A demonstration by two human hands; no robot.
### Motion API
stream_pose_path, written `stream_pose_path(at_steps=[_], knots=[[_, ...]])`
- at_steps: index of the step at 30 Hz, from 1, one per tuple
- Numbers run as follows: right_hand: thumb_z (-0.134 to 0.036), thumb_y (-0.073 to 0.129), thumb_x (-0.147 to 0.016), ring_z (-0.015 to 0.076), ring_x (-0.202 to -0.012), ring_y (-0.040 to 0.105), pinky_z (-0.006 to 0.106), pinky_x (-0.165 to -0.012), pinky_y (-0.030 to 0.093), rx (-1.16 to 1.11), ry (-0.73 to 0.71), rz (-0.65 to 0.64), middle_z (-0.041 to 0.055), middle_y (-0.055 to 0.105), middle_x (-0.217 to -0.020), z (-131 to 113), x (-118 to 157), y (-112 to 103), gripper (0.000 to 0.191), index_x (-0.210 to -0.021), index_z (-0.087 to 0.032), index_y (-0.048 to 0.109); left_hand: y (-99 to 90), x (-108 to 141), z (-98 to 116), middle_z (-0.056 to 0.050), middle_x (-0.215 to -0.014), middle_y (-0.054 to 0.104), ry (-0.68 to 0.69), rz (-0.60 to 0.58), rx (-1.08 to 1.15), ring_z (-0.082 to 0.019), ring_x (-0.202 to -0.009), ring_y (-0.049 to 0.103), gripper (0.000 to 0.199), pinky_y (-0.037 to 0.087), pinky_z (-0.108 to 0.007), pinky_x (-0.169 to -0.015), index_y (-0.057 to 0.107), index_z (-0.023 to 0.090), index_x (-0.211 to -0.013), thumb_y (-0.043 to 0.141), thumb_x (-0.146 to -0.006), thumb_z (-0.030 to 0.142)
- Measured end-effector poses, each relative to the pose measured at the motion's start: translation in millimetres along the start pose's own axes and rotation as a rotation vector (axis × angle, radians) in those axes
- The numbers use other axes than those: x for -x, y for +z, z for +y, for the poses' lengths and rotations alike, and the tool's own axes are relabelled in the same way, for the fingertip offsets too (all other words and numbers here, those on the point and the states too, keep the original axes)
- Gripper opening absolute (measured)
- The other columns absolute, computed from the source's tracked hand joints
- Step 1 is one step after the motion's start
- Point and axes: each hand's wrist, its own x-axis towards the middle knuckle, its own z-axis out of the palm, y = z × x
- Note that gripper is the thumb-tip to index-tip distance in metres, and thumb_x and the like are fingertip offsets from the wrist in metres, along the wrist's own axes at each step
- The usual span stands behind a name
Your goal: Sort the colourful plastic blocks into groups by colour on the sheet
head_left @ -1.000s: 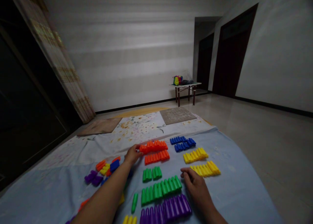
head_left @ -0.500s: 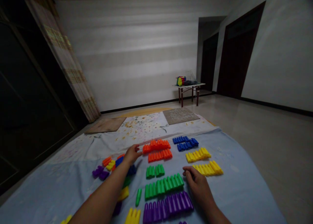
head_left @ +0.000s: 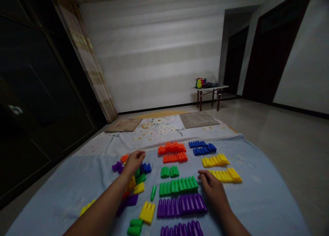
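Observation:
My left hand (head_left: 134,161) hovers over a jumbled pile of coloured plastic pieces, its fingers bent together and no piece visible in them. Blue ribbed pieces (head_left: 145,168) and purple pieces (head_left: 117,167) of the pile show around it. My right hand (head_left: 212,188) is loosely closed beside the rows, with nothing showing in its fingers. Nearest to it are yellow ribbed pieces (head_left: 226,175), a green row (head_left: 178,186) and a purple row (head_left: 182,205). Farther off lie orange rows (head_left: 175,157) and blue rows (head_left: 205,149).
A single green tube (head_left: 153,192) and a yellow piece (head_left: 147,212) lie between pile and rows. The light blue cloth (head_left: 262,198) spreads beneath everything. Two mats (head_left: 199,120) lie at the far edge. A small table (head_left: 209,89) stands by the wall.
My left hand has drawn back from the orange rows to above the pile, and its fingers have come together. My right hand stays beside the rows. The view has shifted slightly.

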Motion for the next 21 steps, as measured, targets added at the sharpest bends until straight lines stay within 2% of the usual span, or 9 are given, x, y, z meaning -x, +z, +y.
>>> stream_pose_path(at_steps=[4, 9, 15, 18, 21], knots=[[-0.042, 0.046, -0.076, 0.0211, -0.080, 0.065, 0.030, -0.074, 0.050, 0.014, -0.012, -0.016, 0.0062, 0.070, -0.083, -3, 2, -2, 0.033, -0.091, -0.019, 0.065, -20.8, 29, -13, -0.007, -0.085, 0.069, 0.013, -0.012, -0.041, -0.021, -0.083, 0.063, 0.036, 0.048, -0.032, -0.078, 0.064, 0.015, -0.085, 0.051, -0.070, 0.046], [-0.041, 0.043, -0.078, 0.0205, -0.081, 0.064, 0.029, -0.073, 0.049, 0.039, -0.042, -0.029, 0.0055, 0.069, -0.083, -6, 5, -2, 0.033, -0.092, -0.019, 0.064, -33.2, 56, -23, -0.008, -0.092, 0.069, 0.003, 0.008, -0.142, -0.022, -0.090, 0.062, 0.034, 0.046, -0.033, -0.083, 0.065, 0.016, -0.087, 0.051, -0.070, 0.042], [-0.042, 0.043, -0.078, 0.0208, -0.079, 0.063, 0.030, -0.070, 0.049, 0.075, -0.050, -0.036, 0.0059, 0.069, -0.084, -9, 8, -4, 0.035, -0.093, -0.019, 0.064, -48.2, 76, -29, -0.010, -0.111, 0.064, -0.058, 0.034, -0.248, -0.025, -0.106, 0.055, 0.037, 0.039, -0.036, -0.093, 0.064, 0.017, -0.100, 0.052, -0.069, 0.033], [-0.042, 0.042, -0.078, 0.0208, -0.079, 0.063, 0.030, -0.071, 0.048, 0.089, -0.056, -0.046, 0.0058, 0.069, -0.085, -8, 8, -3, 0.036, -0.094, -0.019, 0.064, -54.4, 82, -32, -0.008, -0.109, 0.065, -0.087, 0.010, -0.259, -0.023, -0.103, 0.058, 0.038, 0.041, -0.033, -0.091, 0.064, 0.018, -0.100, 0.054, -0.065, 0.028], [-0.041, 0.042, -0.078, 0.0207, -0.078, 0.063, 0.031, -0.071, 0.048, 0.099, -0.066, -0.056, 0.0058, 0.069, -0.085, -6, 9, -3, 0.036, -0.095, -0.019, 0.064, -57.1, 89, -32, -0.005, -0.097, 0.068, -0.102, -0.009, -0.260, -0.022, -0.093, 0.061, 0.037, 0.043, -0.031, -0.084, 0.065, 0.019, -0.096, 0.056, -0.061, 0.028]])
